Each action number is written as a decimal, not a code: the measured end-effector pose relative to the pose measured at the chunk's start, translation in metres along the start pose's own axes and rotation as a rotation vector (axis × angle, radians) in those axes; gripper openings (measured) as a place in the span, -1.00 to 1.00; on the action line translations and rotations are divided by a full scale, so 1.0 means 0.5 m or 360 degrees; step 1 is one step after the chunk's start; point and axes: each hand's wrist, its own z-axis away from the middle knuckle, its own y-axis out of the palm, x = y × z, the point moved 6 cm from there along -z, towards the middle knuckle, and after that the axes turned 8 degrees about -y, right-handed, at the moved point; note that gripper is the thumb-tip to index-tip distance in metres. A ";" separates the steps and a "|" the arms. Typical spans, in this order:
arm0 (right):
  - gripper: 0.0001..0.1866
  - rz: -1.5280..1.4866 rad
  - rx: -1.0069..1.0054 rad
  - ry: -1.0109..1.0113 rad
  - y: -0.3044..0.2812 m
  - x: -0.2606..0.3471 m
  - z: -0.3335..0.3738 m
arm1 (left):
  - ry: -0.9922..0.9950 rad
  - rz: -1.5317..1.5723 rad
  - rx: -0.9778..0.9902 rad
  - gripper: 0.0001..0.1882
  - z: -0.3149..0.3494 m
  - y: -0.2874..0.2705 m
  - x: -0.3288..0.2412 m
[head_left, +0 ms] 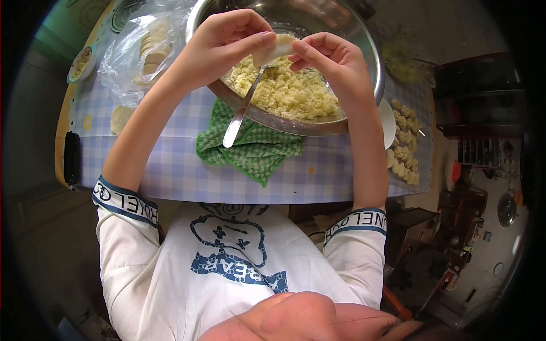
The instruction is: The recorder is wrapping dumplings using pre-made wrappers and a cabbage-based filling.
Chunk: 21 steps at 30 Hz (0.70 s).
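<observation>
Over a large steel bowl [364,74], both my hands pinch a pale dumpling wrapper [274,50]. The thumb and fingers of my left hand [236,42] hold its left edge, while my right hand [327,54] grips the right edge. The wrapper looks bent or partly folded; whether filling lies inside is hidden. Pale yellow-green chopped filling [296,94] lies in the bowl below. A metal spoon [243,111] rests with its head in the filling and its handle over the near rim.
A green checked cloth [250,148] lies by the bowl's near side. At left are a plastic bag [128,62] of stacked wrappers, a single wrapper [120,119] and a small bowl [82,63]. Several shaped dumplings [404,142] sit at right beside a white plate [388,125].
</observation>
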 end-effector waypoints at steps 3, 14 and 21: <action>-0.79 -0.0027 0.0016 -0.0010 0.003 0.000 -0.002 | -0.0008 -0.0020 -0.0009 -0.80 0.001 -0.002 0.002; -0.82 -0.0005 0.0062 -0.0017 0.002 0.000 0.001 | -0.0083 -0.0039 0.0035 -0.83 0.001 0.003 0.000; -0.80 -0.0034 0.0104 -0.0028 0.004 -0.001 0.002 | -0.0084 -0.0048 0.0073 -0.83 0.000 0.006 -0.001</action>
